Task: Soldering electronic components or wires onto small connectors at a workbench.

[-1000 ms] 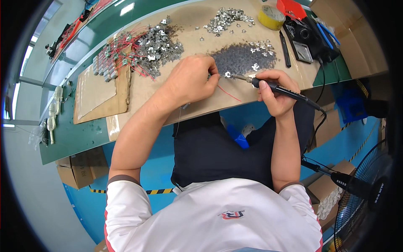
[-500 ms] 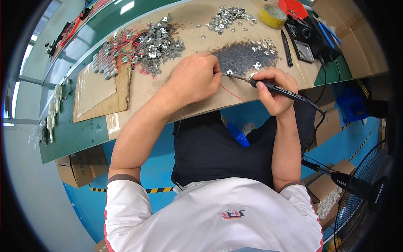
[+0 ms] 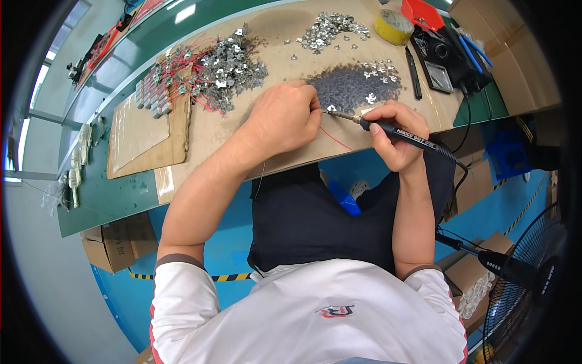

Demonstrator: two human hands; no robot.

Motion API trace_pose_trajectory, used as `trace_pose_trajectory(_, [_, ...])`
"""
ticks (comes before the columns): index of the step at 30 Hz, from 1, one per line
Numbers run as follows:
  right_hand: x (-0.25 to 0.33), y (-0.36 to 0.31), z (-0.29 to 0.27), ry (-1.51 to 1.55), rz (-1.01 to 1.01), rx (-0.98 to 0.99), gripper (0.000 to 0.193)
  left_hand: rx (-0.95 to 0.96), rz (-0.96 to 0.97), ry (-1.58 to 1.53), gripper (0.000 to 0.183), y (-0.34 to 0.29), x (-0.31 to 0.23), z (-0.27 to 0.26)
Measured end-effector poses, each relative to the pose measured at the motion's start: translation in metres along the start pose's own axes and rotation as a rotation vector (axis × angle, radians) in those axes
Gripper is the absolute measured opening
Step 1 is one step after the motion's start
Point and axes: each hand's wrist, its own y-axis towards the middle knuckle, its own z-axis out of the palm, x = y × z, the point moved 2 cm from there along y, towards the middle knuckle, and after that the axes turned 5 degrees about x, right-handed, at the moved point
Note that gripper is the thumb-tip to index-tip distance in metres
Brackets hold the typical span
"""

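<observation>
My left hand (image 3: 287,119) is closed above the front of the cardboard-covered bench, fingers pinched together. A thin red wire (image 3: 335,138) runs out from its fingertips toward the bench edge; whatever else the fingers pinch is hidden. In my right hand (image 3: 399,134) is a black soldering iron (image 3: 412,138), held like a pen. Its metal tip points left, close to my left fingertips. Just beyond the tip spreads a dark patch of small flat pieces (image 3: 345,91), with some shiny metal clips (image 3: 371,98) lying on it.
Loose metal clips (image 3: 330,30) are heaped at the back. Left of them lie a pile of metal parts (image 3: 233,67) and grey blocks with red wires (image 3: 159,102). Yellow tape (image 3: 394,27), a black pen-like tool (image 3: 413,73) and a black soldering station (image 3: 458,57) occupy the right. A fan (image 3: 524,273) stands lower right.
The iron's tip has shifted slightly left, toward my left fingertips. My left hand and the red wire have barely moved.
</observation>
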Motion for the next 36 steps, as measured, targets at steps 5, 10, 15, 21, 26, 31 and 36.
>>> trace_pose_trajectory(5, [0.000, 0.000, 0.001, 0.009, -0.015, -0.004, 0.016, 0.002, -0.001, 0.014, 0.013, 0.000, 0.000, 0.000])
trace_pose_trajectory(10, [0.002, 0.001, 0.002, 0.010, -0.025, -0.015, 0.015, 0.000, 0.000, 0.023, 0.013, 0.000, 0.000, 0.000])
trace_pose_trajectory(15, [0.003, 0.002, 0.002, 0.001, -0.020, 0.004, 0.016, -0.013, 0.008, 0.022, 0.012, 0.000, 0.001, 0.001])
trace_pose_trajectory(21, [-0.010, -0.009, -0.006, 0.110, -0.043, -0.122, 0.015, -0.024, 0.030, 0.013, 0.012, 0.001, -0.001, 0.002])
trace_pose_trajectory(26, [-0.012, -0.005, -0.017, -0.052, 0.054, -0.258, 0.019, -0.029, 0.021, 0.004, 0.011, -0.002, -0.003, 0.001])
trace_pose_trajectory(31, [-0.018, 0.009, -0.019, -0.270, -0.045, -0.134, 0.026, -0.019, 0.018, 0.010, 0.011, -0.002, -0.004, -0.001])
trace_pose_trajectory(36, [-0.013, 0.013, -0.014, -0.476, -0.121, -0.035, 0.032, -0.014, 0.009, 0.009, 0.011, -0.002, -0.003, -0.001])
